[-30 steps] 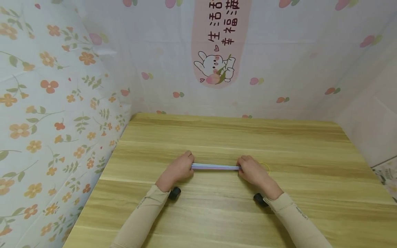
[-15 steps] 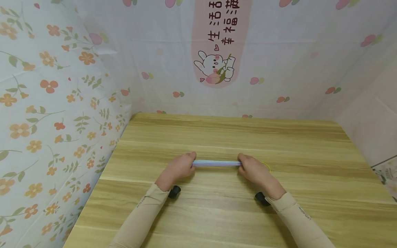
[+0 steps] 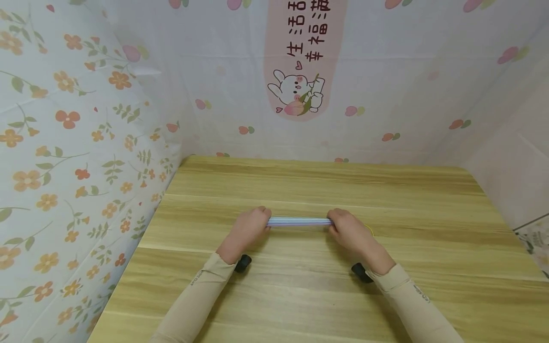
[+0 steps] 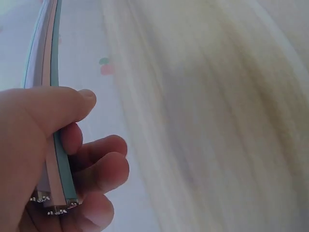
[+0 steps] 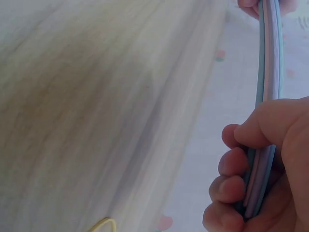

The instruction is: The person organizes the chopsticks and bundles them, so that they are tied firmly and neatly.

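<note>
A bundle of pastel chopsticks (image 3: 299, 221) in blue, pink, lilac and teal is held level between my two hands. My left hand (image 3: 252, 226) grips one end, thumb laid across the sticks and fingers curled beneath; squared ends with silvery marks show below the palm in the left wrist view. The opposite end is gripped by my right hand (image 3: 350, 232), whose curled fingers wrap the narrower tips (image 5: 258, 188). Partly hidden beyond the right hand, a thin yellow loop like a rubber band (image 3: 370, 230) lies on the wooden table.
The wood-grain table (image 3: 300, 295) runs back to a white printed cloth (image 3: 214, 71). A flowered cloth (image 3: 86, 190) borders the left side. Black wrist cameras sit beneath both sleeves (image 3: 193, 295).
Both hands have lifted or moved the bundle slightly away from the body. The bundle has turned a little between them, from slightly slanted to nearly level. The yellow loop stays put.
</note>
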### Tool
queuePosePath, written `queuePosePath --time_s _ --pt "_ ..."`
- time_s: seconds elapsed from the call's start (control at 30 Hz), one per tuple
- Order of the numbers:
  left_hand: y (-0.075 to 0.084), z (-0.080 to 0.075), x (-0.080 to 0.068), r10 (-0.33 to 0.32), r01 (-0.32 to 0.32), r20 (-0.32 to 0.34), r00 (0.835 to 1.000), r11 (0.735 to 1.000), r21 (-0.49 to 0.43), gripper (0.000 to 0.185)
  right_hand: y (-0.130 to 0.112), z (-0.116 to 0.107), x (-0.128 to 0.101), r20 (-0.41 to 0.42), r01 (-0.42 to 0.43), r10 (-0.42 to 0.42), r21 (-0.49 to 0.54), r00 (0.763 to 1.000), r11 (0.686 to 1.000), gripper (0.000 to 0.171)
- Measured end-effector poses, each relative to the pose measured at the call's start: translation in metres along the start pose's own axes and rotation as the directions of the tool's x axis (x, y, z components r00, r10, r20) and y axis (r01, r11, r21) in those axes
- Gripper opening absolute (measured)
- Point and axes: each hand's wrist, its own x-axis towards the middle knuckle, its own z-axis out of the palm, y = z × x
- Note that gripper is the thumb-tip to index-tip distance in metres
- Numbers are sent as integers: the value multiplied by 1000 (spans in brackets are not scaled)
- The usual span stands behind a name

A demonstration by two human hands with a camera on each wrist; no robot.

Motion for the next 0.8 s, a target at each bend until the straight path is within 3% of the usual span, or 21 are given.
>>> queuePosePath --time_s 0.3,0.47,0.8 --pt "5 -6 3 -7 7 9 1000 1000 11 18 -2 -3 2 -27 37 -38 -37 999 999 9" --pt "8 -9 4 -20 21 -23 1000 999 41 18 -4 -4 3 -45 49 -51 -39 998 998 9" --pt "13 -16 6 -144 148 -62 988 987 62 25 -11 -9 4 -118 76 -83 -62 989 995 12"
